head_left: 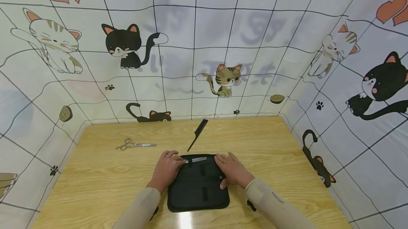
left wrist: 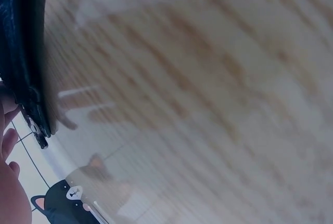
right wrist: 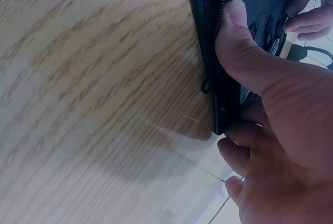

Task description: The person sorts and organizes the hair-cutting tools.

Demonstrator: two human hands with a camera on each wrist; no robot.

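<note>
A black zippered case (head_left: 191,193) lies flat on the table in the head view, with elastic loops and a silvery, flat piece (head_left: 199,159) tucked near its far edge. At its far left corner, my left hand (head_left: 167,169) grips the rim. My right hand (head_left: 234,170) holds the far right side; in the right wrist view its thumb (right wrist: 237,26) lies over the zipper and the fingers bend round the outer edge. A small zipper pull (right wrist: 206,85) hangs at that edge. The left wrist view catches only the dark side of the case (left wrist: 23,47) and a few fingertips.
Beyond the case, a black tail comb (head_left: 199,130) lies at a slant on the wooden table (head_left: 95,186). Silver scissors (head_left: 137,145) lie to the left, blades pointing right. A cat-patterned cloth (head_left: 178,62) lines the back and sides.
</note>
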